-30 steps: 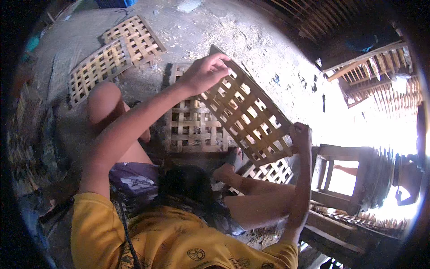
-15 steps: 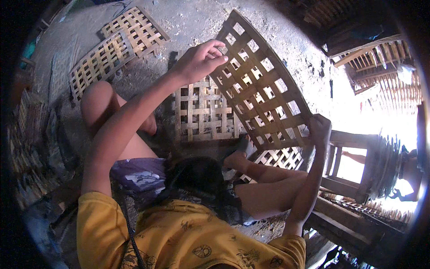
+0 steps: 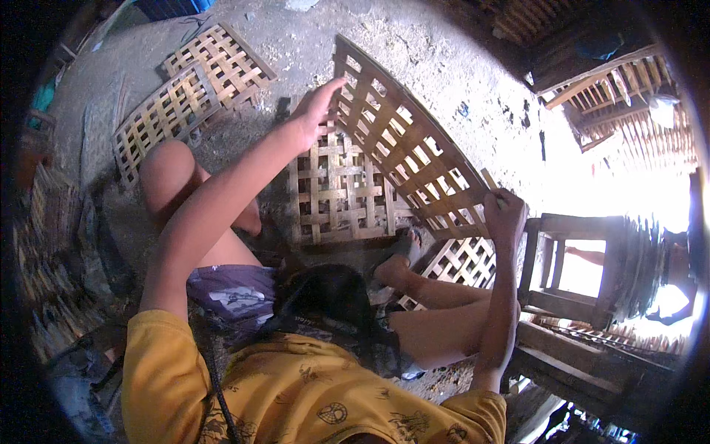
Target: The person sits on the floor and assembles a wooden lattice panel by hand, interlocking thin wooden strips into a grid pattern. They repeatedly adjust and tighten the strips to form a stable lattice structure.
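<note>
A woven lattice panel of flat bamboo-like strips, with a darker edge frame, is held up tilted in front of me. My left hand is at its left edge, fingertips against the frame; part of its grip is hidden. At the panel's lower right corner my right hand is closed around the edge, and a short pale strip end sticks up beside the fingers. Another lattice panel lies flat on the ground between my legs, partly behind the raised one.
Two more lattice panels overlap on the ground at far left. A further lattice piece lies by my right foot. On the right stands a wooden frame stand, with bright light behind it. A blue container sits at the far edge.
The raised panel has tipped away and shifted left and lower. My right hand moved left with it. My left hand dropped slightly and moved left, its fingers reaching to the panel's edge.
</note>
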